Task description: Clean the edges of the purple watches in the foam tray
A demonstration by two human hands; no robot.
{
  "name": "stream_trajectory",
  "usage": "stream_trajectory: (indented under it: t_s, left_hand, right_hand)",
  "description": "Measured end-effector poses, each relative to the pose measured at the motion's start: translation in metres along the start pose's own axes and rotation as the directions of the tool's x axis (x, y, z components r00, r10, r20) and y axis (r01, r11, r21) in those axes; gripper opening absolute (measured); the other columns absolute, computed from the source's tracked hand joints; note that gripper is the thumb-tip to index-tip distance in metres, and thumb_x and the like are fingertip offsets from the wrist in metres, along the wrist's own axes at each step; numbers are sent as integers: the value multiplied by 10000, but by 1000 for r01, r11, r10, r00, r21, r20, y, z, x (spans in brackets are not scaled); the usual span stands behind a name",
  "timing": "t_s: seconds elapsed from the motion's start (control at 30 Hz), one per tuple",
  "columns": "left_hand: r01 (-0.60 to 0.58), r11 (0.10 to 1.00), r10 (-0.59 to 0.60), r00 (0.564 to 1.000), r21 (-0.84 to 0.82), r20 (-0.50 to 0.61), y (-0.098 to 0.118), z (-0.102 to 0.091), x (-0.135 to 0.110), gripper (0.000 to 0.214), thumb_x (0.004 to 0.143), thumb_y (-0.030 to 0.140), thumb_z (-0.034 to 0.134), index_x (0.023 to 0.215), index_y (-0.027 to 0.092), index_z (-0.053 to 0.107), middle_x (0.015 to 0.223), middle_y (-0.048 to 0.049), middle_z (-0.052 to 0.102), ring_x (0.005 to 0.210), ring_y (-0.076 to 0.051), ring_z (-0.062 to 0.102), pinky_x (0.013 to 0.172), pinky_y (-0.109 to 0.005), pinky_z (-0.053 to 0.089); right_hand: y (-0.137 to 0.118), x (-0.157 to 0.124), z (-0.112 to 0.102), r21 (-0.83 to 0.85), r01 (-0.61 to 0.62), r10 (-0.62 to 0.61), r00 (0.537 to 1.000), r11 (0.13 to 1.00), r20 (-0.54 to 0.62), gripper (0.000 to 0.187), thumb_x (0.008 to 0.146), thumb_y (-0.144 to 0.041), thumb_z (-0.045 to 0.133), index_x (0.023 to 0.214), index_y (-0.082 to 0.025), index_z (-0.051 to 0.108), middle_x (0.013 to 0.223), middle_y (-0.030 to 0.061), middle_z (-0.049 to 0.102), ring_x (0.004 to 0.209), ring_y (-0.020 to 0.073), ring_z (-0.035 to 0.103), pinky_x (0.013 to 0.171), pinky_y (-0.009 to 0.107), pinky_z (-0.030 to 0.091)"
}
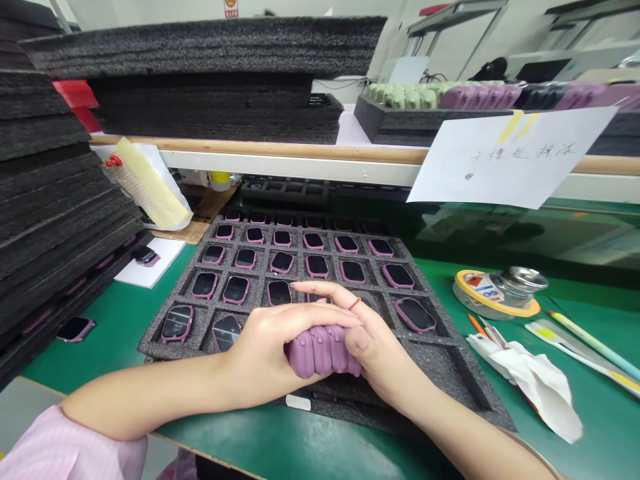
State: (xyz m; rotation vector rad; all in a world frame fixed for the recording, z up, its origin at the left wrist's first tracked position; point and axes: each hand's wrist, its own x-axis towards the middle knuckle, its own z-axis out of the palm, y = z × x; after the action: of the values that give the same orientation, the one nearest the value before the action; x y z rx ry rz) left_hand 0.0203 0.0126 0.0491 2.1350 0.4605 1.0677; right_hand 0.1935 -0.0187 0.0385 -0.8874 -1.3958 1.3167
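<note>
While I watch from afar, the green surface (280,443) carries a grey foam tray (440,363) whose pockets keep the smartwatches (235,290) apart; over the tray, my left hand (280,340) and right hand (367,333) press together, closed firmly around a mauve silicone bundle (323,351).

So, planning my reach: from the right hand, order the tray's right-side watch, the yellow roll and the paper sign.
From the right hand:
1. Watch, right, in foam tray.
2. Yellow roll, farther right on green mat.
3. Paper sign, back, hanging from shelf edge.
</note>
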Motion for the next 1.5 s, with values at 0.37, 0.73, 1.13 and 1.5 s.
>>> stream_trajectory:
  t_s: [0.37,0.73,1.13,1.5]
  left_hand:
    - [-25,997,27,999,-73,24,-1,0,2,300,887,335,718,1169,233,703,1209,-79,705,1173,-233,655,1037,-365,545]
    - [-57,997,53,995,55,83,-12,0,-6,866,825,147,647,1556,314,212,1503,-123,366,1475,-323,295,1210,-541,337]
    - [183,958,-125,959,-220,253,3,-7,0,1000,788,253,764,1548,273,115,1578,-180,303,1443,-360,393,1183,-556,375]
    - [216,922,-192,976,-322,105,5,1,-3,408,1052,429,390,1402,238,477,1384,-103,571,1306,-248,544,1159,-445,408]
  right_hand:
    - [-16,3,5,-97,-8,7,1000,995,-5,795,587,-387,940,1273,-268,556,1220,42,719,1126,229,705,955,335,597]
    - [-10,-1,7,-413,232,-296,950,881,-97,977,619,-256,927,1458,-266,426,1334,68,676,1086,238,724,1069,399,543]
    - [-7,-5,5,-400,183,-262,953,898,-150,1013,619,-300,937,1483,-307,409,969,18,775,869,239,760,874,405,617]
    - [-2,-9,11,-609,256,-428,890,751,-154,915,730,-268,839,1514,-348,374,1328,66,678,660,132,702,668,311,631]
